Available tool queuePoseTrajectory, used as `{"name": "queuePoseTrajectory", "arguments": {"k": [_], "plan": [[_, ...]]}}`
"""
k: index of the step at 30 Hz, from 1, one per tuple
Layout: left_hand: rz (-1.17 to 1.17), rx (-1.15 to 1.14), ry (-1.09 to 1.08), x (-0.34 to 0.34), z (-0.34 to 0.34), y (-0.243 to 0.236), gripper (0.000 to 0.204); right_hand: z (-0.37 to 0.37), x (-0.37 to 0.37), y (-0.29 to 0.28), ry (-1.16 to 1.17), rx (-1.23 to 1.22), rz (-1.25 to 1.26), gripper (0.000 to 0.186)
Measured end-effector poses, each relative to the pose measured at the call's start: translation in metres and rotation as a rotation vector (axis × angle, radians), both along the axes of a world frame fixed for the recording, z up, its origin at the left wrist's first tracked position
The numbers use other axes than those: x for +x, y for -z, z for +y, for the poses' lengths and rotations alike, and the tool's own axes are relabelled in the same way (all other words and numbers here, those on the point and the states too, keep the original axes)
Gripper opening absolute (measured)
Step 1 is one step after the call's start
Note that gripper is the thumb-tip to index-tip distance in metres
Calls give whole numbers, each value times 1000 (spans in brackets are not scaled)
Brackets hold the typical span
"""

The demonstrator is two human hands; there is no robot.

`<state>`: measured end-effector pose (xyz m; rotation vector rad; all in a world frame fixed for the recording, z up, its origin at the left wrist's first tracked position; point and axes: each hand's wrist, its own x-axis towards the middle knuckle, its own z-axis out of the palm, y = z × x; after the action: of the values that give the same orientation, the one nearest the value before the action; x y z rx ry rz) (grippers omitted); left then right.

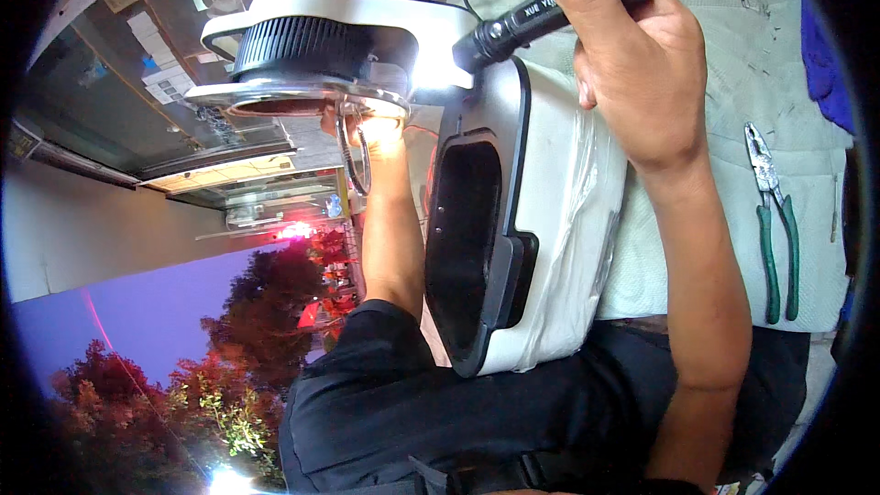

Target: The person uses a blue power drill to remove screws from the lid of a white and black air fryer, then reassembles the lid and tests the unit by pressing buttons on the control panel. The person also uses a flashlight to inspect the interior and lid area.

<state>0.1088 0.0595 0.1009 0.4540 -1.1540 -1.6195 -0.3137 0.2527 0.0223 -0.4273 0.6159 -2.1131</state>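
My right hand (637, 64) is closed around a black flashlight (541, 18), held out to the left over a white-and-black appliance (573, 174). The lit end almost touches the appliance's white upper arm (440, 27), making a bright glare there. This machine lies tilted on my lap and the padded surface, its black recessed face turned left. Under the arm sit a black ribbed drum (298, 48) and a clear plastic cover (266, 92) with a looped handle. My left hand (374, 126) grips the cover's edge from below; its fingers are partly hidden and washed out by the light.
Green-handled pliers (775, 220) lie at right on a pale green quilted cloth (706, 257). Purple fabric (825, 64) sits at the far right edge. Cloudy plastic film (573, 247) clings to the appliance's side. A glass display case (137, 82) stands at left.
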Motion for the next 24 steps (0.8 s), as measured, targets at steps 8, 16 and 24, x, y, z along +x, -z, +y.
{"name": "queuePoseTrajectory", "arguments": {"k": [8, 16, 24], "plan": [[142, 122, 299, -19, 12, 0, 75, -4, 7, 7, -75, -84, -167, 21], [52, 98, 235, -34, 15, 1, 79, -1, 17, 7, -101, 32, 3, 27], [131, -21, 158, -11, 20, 4, 76, 27, 7, -17, -9, 0, 266, 28]]}}
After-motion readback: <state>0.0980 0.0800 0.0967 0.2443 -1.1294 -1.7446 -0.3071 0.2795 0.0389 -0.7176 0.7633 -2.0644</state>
